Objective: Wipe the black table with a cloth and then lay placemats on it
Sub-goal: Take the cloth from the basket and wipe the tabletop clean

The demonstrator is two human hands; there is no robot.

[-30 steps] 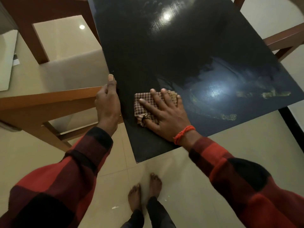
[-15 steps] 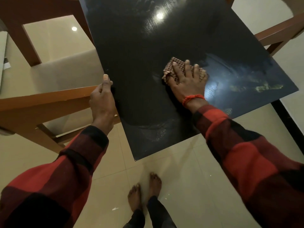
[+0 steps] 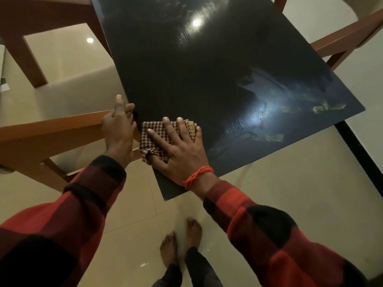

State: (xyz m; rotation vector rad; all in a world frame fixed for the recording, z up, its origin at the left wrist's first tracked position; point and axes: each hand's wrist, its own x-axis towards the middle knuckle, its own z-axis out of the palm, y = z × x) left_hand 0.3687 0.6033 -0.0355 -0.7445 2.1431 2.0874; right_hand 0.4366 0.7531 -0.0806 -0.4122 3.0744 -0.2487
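My right hand (image 3: 182,154) is flat on the checked cloth (image 3: 157,134), fingers spread and straight, palm pressing it down onto the black desk (image 3: 207,79). That grip is released: nothing curled, just a flat push. The cloth sits folded near the desk's left edge, close to the near corner, and one bunched end of it peeks out beside my thumb. An orange thread band (image 3: 198,176) circles that wrist.

My left hand (image 3: 119,129) is right at the desk's left edge, just beside the cloth. The fingers point away from me and lie against the edge; I cannot tell whether any of them hook under it, so I cannot tell the state of that grip. A wooden chair (image 3: 51,129) stands just left of the desk, its top rail running under that hand, its pale seat visible beyond the rail.

Across the desk's surface, right of the cloth, pale smears (image 3: 323,106) catch the light toward the right-hand corner. A bright lamp reflection (image 3: 196,22) glows at the far end of the desk. A second wooden chair (image 3: 342,40) shows past the desk's right side.

Below the desk's near corner my bare feet (image 3: 180,243) stand on the beige tiled floor (image 3: 279,193). Both my sleeves (image 3: 279,235) are red and black check.
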